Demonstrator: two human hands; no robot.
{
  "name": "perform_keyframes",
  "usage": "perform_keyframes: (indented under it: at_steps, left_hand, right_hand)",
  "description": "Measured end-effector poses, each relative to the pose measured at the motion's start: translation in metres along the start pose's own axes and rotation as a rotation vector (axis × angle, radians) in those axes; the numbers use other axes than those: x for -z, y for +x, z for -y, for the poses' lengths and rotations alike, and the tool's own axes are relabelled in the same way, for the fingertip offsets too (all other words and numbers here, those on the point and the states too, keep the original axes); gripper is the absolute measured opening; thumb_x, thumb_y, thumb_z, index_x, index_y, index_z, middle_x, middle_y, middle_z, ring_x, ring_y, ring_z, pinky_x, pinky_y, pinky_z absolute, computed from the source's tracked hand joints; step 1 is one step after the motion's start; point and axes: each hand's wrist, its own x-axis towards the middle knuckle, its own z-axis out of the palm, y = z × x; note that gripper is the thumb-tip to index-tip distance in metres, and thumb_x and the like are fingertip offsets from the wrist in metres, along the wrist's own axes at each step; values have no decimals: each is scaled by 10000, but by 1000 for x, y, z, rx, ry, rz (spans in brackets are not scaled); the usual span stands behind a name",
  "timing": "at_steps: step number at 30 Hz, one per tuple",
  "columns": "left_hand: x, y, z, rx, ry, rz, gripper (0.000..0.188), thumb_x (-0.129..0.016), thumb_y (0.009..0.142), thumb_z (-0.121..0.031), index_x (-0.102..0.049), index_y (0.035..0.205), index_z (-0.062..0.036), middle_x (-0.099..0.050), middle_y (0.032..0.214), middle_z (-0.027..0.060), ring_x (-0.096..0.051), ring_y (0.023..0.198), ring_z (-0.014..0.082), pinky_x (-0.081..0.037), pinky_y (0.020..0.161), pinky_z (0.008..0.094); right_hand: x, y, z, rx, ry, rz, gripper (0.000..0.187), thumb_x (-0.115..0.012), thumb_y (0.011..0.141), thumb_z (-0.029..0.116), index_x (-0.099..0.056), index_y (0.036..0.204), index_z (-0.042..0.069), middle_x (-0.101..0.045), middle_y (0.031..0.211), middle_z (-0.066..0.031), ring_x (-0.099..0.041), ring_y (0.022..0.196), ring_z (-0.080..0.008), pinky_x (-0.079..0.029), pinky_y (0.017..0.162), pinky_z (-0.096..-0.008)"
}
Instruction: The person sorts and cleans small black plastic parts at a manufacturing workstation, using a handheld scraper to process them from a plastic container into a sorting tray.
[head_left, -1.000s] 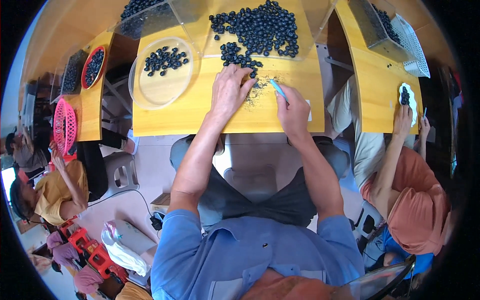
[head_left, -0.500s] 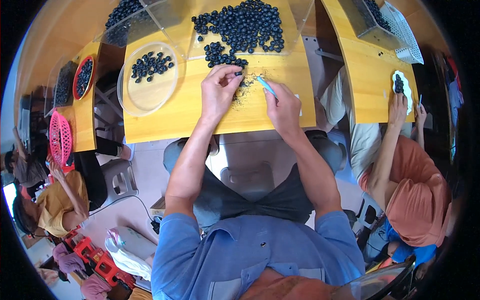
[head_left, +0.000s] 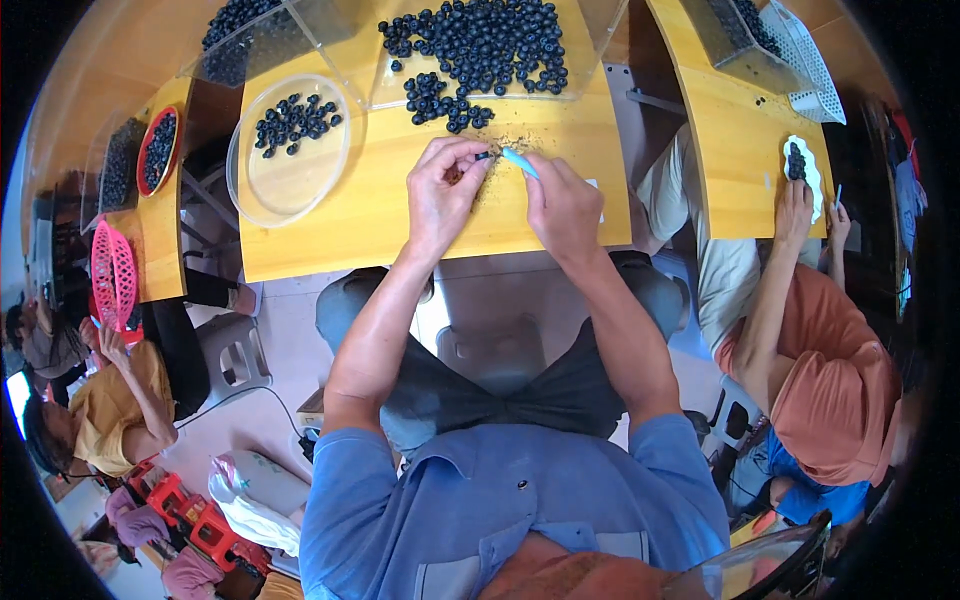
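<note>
My left hand [head_left: 442, 190] pinches a small dark round bead [head_left: 482, 156] between thumb and fingertips, above the near part of the yellow table. In my right hand [head_left: 566, 208] is a slim light-blue pen-like tool [head_left: 519, 162], held closed like a pencil. Its tip points left and meets or nearly meets the bead; the exact contact is too small to tell. Just beyond my hands lies a small cluster of dark beads [head_left: 437, 103], in front of a larger heap of them [head_left: 490, 45] in a clear tray. Dark crumbs [head_left: 512, 140] are scattered under and around my fingers.
A round clear plastic lid or dish [head_left: 290, 190] with several beads stands at the left. Behind it is a clear bin [head_left: 240, 45] full of beads. Co-workers sit at tables on both sides, with a pink basket [head_left: 114, 275] left and a white dish [head_left: 815, 190] right.
The tool's tip has come up against or close to the bead, and my hands have drawn nearer each other. The view has shifted slightly.
</note>
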Motion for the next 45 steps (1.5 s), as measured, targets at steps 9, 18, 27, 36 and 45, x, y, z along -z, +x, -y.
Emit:
perform_keyframes:
  at_steps: [9,18,27,36,45]
  left_hand:
    - [-4,0,0,19,-128,-52,333,-770,894,62,-729,1217,-3,-682,1029,67,-649,876,107,-557,796,241]
    - [-5,0,0,-17,-130,-22,351,-759,891,89,-718,1230,8,-683,1066,84,-678,932,127,-576,829,248]
    - [-7,-3,5,1,-213,-61,380,-748,910,85,-652,1272,18,-700,1069,95,-694,974,137,-581,870,260]
    - [-5,-9,4,-43,-169,-151,335,-754,915,75,-630,1221,16,-697,1083,99,-684,949,127,-578,854,264]
    - [-1,-13,-3,-191,-108,-166,309,-768,909,61,-664,1197,17,-679,1132,109,-695,947,134,-588,845,253]
  right_hand:
    - [0,0,1,154,-92,0,245,-755,864,88,-710,1105,87,-615,782,-47,-669,689,-227,-529,579,-370]
    - [0,1,1,185,-90,-8,198,-740,881,89,-718,1078,78,-617,784,-38,-666,685,-213,-530,576,-361]
    - [-4,0,0,203,-113,-13,243,-727,875,72,-716,1118,76,-586,759,-38,-656,654,-206,-527,548,-349]
    - [-11,1,8,162,-74,-36,225,-706,878,65,-715,1103,81,-605,771,-43,-676,661,-220,-538,547,-367]
    - [-12,2,0,63,-97,-49,235,-723,907,118,-722,1140,92,-683,849,-48,-705,705,-247,-565,597,-384]
